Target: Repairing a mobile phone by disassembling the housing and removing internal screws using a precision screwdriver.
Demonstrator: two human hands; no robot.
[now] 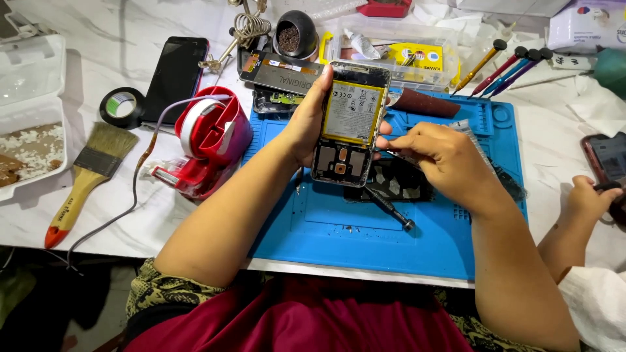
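Head view: an opened smartphone point(349, 124), its battery exposed, is being gripped upright by the left hand point(306, 120) over the blue mat's point(313, 228) far edge, while thin tweezers point(391, 155) are being pinched against it by the right hand point(440, 156).

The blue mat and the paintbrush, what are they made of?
The blue mat looks like soft rubber or silicone: matte, with moulded trays and ridges. The paintbrush seems to have a varnished wooden handle with a red tip, a dark metal band and pale bristles.

tool tip under right hand point(438, 154) hidden — phone point(608, 156) at right edge cut off | battery label too small
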